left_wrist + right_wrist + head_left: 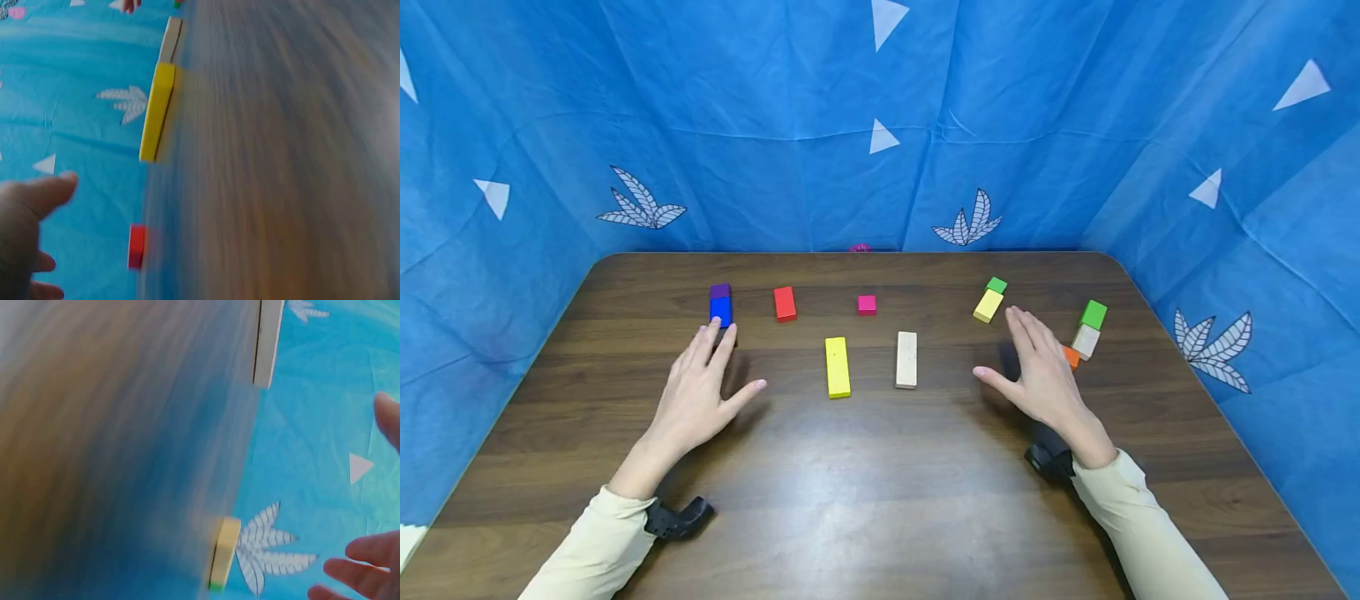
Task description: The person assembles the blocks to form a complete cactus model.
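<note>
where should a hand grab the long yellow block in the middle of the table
Probably across its two long sides near the middle, coming straight down from above. The long yellow block lies flat on the table with its long axis running away from the person, so its narrow width suits a thumb-and-finger pinch. The pale wooden block beside it lies apart, leaving finger room.

Both hands flat, fingers relaxed, palms down.
L hand [700, 387] w/ fingers to 12 o'clock, thumb out to 3; R hand [1041, 371] fingers to 11, thumb to 9; forearms in cream sleeves.
</note>
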Available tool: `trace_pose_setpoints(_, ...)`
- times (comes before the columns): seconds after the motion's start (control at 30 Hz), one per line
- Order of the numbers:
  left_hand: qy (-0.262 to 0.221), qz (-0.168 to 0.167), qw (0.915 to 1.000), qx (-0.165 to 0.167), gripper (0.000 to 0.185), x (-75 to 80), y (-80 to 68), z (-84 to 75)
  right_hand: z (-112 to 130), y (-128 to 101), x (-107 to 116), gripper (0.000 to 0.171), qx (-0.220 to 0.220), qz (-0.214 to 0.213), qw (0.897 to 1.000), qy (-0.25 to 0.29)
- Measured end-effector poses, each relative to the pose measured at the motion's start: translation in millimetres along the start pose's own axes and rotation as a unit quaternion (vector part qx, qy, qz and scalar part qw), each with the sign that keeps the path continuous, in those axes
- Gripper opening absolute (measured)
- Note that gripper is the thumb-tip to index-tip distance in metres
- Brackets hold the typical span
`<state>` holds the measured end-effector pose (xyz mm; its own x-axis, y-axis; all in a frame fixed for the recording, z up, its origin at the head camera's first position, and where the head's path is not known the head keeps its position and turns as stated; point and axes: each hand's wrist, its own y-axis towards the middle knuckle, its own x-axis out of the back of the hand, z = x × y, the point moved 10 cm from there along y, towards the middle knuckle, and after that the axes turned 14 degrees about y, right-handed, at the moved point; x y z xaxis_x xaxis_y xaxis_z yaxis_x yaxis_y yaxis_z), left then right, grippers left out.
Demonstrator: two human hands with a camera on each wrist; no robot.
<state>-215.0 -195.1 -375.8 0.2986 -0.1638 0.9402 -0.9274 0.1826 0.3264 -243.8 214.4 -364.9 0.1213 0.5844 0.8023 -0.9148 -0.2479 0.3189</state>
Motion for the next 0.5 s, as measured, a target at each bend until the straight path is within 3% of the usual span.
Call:
trace_pose_setpoints(0.13,-0.112,0.0,0.9935,-0.019,0.087,-3.6,10.0,-27.0,9.4,9.2,-19.3,0.094,-0.019,0.04,0.992,0.122)
trace_pose_setpoints(0.3,-0.249,0.063,0.9663,-0.013,0.092,-29.6,24.7,-59.9,25.5,23.1,-63.1,0.099,-0.048,0.133,0.957,0.252)
trace_pose_setpoints(0.4,-0.299,0.092,0.9497,-0.016,0.097,-45.7,33.9,-73.5,31.9,31.0,-83.9,0.103,-0.057,0.162,0.942,0.289)
trace_pose_setpoints(0.5,-0.313,0.107,0.9434,-0.021,0.101,-58.7,40.9,-79.2,33.9,36.2,-98.5,0.105,-0.065,0.176,0.936,0.299)
